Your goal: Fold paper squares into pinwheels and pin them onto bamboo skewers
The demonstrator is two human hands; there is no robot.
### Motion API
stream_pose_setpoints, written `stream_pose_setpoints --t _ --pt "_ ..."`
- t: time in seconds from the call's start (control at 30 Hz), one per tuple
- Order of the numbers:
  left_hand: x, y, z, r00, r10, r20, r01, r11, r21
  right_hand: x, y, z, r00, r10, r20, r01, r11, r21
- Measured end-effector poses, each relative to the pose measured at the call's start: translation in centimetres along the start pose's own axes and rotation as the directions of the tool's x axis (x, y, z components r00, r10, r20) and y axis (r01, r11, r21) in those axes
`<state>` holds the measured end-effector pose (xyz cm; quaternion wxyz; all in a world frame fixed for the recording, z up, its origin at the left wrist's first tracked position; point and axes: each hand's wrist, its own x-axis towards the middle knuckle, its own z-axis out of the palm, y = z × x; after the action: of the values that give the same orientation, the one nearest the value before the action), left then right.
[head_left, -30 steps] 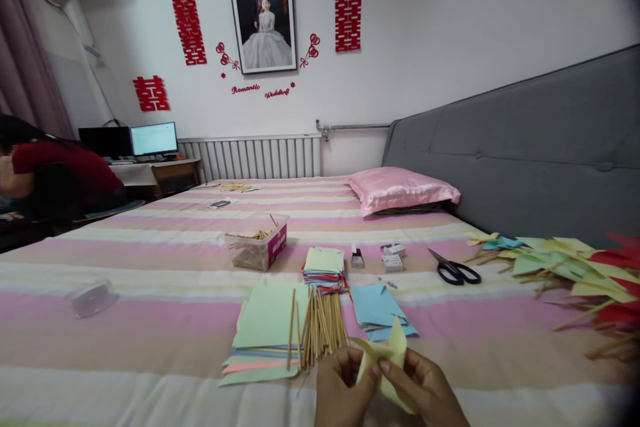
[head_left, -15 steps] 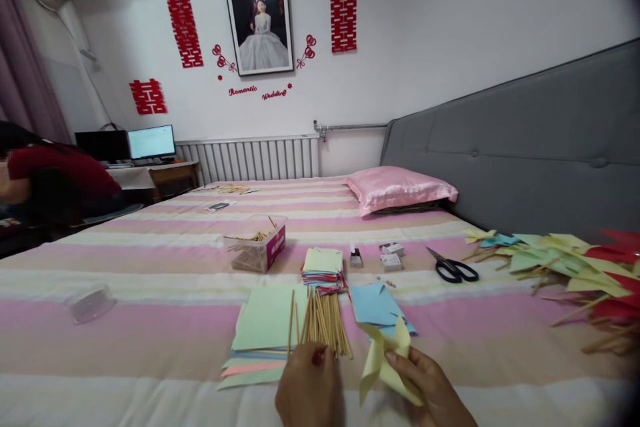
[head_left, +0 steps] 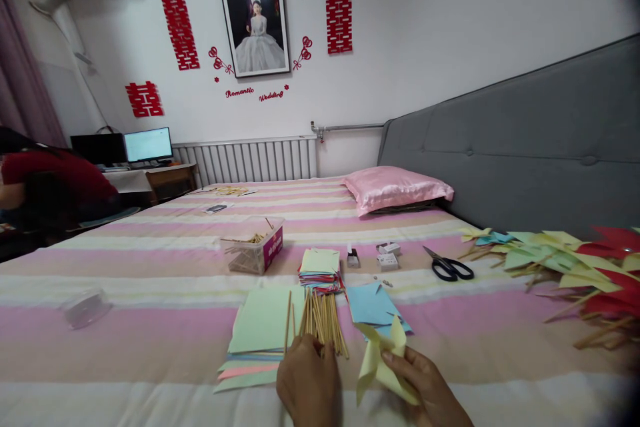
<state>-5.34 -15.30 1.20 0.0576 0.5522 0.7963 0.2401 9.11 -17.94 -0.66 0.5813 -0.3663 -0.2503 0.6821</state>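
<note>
left hand (head_left: 307,380), earlier at yellow pinwheel (head_left: 371,359), now palm-down at sticks (head_left: 326,320)

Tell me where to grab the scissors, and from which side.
Probably by the black handle loops, coming from the near right: the scissors lie flat, loops on the near side, with the pointed blades angled away to the left.

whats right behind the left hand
Behind the left hand lie wooden sticks and a paper stack. The hand covers some sticks' near ends and the stack's near right corner; whether it grips a stick can't be seen.
</note>
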Motion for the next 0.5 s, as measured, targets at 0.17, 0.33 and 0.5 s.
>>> stream_pose_setpoints --t 0.17,0.33,0.5 --pt "0.36 -0.75 0.80 1.000 0.011 -0.024 -0.011 1.000 0.019 -0.01 -0.14 0.03 1.000 -0.001 0.011 0.001 1.000 0.025" --pt "0.44 -0.92 0.59 0.999 -0.027 -0.048 0.028 0.999 0.031 0.06 -0.06 -0.19 0.999 0.003 0.034 -0.004 0.999 0.040" --pt "0.28 -0.39 0.27 1.000 -0.006 -0.031 0.006 1.000 -0.008 0.09 -0.12 -0.19 1.000 0.006 0.028 -0.007 0.999 0.045"
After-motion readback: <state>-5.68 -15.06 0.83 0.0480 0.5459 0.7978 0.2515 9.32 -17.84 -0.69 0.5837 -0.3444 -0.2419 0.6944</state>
